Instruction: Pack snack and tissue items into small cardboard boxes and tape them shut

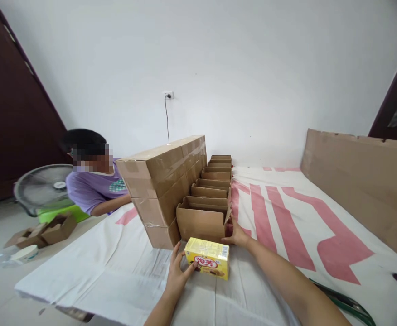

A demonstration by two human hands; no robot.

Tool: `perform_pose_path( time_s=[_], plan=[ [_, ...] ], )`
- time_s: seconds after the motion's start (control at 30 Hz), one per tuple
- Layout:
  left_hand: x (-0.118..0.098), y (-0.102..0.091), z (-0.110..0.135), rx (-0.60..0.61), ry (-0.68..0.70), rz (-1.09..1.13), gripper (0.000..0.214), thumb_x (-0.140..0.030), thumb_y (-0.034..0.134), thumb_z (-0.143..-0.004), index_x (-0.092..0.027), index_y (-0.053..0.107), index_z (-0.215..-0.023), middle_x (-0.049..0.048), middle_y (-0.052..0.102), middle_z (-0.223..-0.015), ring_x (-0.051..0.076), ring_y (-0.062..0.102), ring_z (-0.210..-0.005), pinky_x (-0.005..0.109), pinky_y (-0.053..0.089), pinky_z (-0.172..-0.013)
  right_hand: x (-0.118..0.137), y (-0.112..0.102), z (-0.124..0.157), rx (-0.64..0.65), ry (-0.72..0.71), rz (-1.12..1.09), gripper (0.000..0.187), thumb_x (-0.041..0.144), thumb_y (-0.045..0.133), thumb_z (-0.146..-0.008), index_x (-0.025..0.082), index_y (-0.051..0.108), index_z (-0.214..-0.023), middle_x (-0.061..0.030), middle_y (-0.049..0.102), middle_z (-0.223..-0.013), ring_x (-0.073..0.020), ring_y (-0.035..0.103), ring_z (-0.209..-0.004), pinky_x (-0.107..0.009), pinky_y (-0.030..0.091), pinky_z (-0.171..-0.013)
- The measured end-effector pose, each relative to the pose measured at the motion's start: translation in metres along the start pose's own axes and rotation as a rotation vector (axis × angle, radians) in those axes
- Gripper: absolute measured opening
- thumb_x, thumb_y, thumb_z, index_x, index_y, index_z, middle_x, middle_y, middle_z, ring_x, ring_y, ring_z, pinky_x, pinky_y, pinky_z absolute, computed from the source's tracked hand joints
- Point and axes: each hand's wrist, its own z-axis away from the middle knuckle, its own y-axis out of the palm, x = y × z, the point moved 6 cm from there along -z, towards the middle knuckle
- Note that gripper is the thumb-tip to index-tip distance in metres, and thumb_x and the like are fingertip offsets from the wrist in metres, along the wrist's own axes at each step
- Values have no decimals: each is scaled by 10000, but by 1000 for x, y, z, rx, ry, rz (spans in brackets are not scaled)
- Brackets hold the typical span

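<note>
My left hand (177, 274) grips the left end of a yellow snack box (208, 257) that rests on the white-and-pink sheet (287, 235). My right hand (236, 235) reaches past it and touches the right flap of the nearest open cardboard carton (200, 222), fingers curled on the edge. That carton is the front one of a row of several open cartons (215, 181) running away from me.
A stack of taped brown boxes (162, 181) stands left of the row. Another person in a purple shirt (93, 188) sits behind them by a floor fan (44, 185). Small cartons (45, 231) lie on the floor at left. Flat cardboard (365, 181) leans at right.
</note>
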Motion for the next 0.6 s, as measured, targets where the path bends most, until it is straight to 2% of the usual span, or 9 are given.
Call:
perform_pose_path(
  time_s=[0.13, 0.23, 0.33, 0.43, 0.47, 0.53, 0.6],
  plan=[
    [-8, -1, 0, 28, -7, 46, 469, -556, 715, -702, -172, 711, -972, 179, 449, -1483, 411, 425, -1390, 587, 317, -1166, 1, 2, 11, 3, 56, 11, 1142, 409, 882, -508, 216, 323, -1485, -154, 455, -1477, -319, 357, -1427, -491, 252, -1182],
    [-10, -1, 0, 36, -4, 105, 486, -547, 741, -682, -160, 718, -975, 194, 513, -1424, 419, 452, -1365, 588, 326, -1154, 1, 2, 30, -26, 111, 30, 1003, 559, 826, -561, 204, 429, -1411, -160, 480, -1437, -354, 350, -1415, -519, 265, -1170],
    [-10, 2, 0, 64, -1, 143, 498, -536, 744, -693, -161, 709, -1019, 170, 646, -1269, 376, 574, -1246, 543, 417, -1097, 0, 1, 55, -36, 174, 38, 781, 734, 616, -718, 196, 542, -1278, -161, 567, -1304, -365, 490, -1276, -544, 365, -1086],
    [-10, 5, 1, 105, -1, 181, 504, -536, 720, -733, -172, 677, -1079, 129, 725, -1124, 318, 673, -1090, 469, 523, -984, 5, 4, 82, 49, 202, 15, 742, 789, 365, -841, 184, 589, -1205, -130, 647, -1106, -280, 642, -959, -457, 516, -871],
    [-10, 6, 1, 115, -1, 192, 502, -535, 717, -740, -174, 668, -1086, 122, 735, -1105, 308, 685, -1062, 454, 538, -959, 8, 6, 91, 96, 197, 3, 759, 797, 366, -835, 180, 588, -1217, -115, 659, -1058, -244, 648, -852, -414, 536, -785],
    [-10, 7, 2, 122, -1, 209, 493, -529, 719, -744, -176, 659, -1082, 117, 742, -1089, 300, 694, -1038, 439, 550, -934, 15, 12, 105, 192, 172, -4, 815, 779, 587, -720, 179, 567, -1272, -85, 671, -1017, -192, 620, -715, -345, 526, -661],
    [-11, 7, 3, 114, -5, 218, 485, -524, 722, -742, -177, 651, -1074, 117, 742, -1081, 298, 696, -1028, 433, 554, -921, 22, 19, 113, 241, 144, 59, 911, 594, 830, -551, 186, 540, -1313, -70, 671, -1043, -169, 597, -687, -303, 500, -613]
  ],
)
